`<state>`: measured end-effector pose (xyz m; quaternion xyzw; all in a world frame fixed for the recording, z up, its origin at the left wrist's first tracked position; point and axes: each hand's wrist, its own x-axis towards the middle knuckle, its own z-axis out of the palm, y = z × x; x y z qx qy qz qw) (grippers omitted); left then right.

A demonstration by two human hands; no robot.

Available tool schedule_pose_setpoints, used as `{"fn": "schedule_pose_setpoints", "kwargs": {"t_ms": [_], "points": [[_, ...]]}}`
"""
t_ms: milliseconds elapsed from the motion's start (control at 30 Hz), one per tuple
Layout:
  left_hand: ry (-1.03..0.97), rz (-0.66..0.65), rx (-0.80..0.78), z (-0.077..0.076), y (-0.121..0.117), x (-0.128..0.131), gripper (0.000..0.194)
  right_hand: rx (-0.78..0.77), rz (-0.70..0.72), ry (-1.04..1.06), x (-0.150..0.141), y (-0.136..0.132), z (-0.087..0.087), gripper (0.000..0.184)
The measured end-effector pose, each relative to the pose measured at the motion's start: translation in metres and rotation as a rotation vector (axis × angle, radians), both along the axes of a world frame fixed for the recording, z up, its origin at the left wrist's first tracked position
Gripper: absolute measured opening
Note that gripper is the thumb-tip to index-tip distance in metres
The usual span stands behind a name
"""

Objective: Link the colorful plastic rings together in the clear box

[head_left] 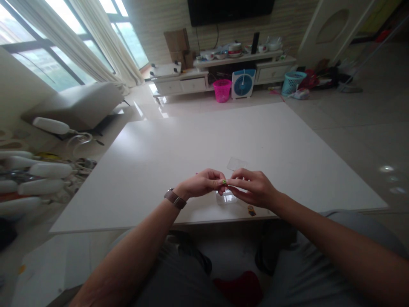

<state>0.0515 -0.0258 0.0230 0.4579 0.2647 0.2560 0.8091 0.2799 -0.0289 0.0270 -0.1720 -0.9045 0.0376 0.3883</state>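
Observation:
My left hand (203, 183) and my right hand (252, 186) meet over the near edge of a white table (198, 145). Both pinch a tiny green piece (224, 182) between their fingertips. Just under the hands sits a small clear plastic box (225, 198). Its clear lid (237, 163) lies flat on the table a little farther out. A small yellow figure (252, 210) lies by my right wrist at the table's edge. A brown watch (175, 198) is on my left wrist.
A grey couch (76, 104) and white cylinders (38, 175) crowd the left. Beyond the table stand a low TV cabinet (223, 68), a pink basket (222, 90), a blue fan (243, 83) and a teal basket (293, 82).

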Motion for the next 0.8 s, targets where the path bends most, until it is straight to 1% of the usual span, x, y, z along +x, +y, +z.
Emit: {"fn": "schedule_pose_setpoints", "kwargs": {"t_ms": [133,300,433,600,700,800], "points": [[-0.001,-0.016,0.003,0.0023,-0.0006,-0.0005,0.027,-0.011,-0.011,0.0,-0.0002,0.0,0.0021,0.019],[-0.044,-0.031,-0.015,0.0055,-0.0021,0.0002,0.024,-0.018,-0.029,-0.012,-0.0001,-0.0004,0.0044,0.02],[-0.066,-0.029,-0.038,0.0039,-0.0018,0.0012,0.025,-0.046,-0.045,-0.015,-0.0003,-0.0007,0.0034,0.022],[-0.084,0.025,-0.052,0.0017,-0.0015,0.0022,0.026,-0.048,-0.039,-0.021,-0.0017,-0.0009,0.0023,0.023],[-0.066,0.051,-0.024,0.0035,-0.002,0.003,0.027,-0.03,-0.03,-0.005,-0.0027,-0.0015,0.0029,0.024],[-0.046,0.063,0.013,0.0053,-0.0025,0.0034,0.028,-0.058,-0.026,0.057,-0.0034,-0.0022,0.0041,0.024]]}}
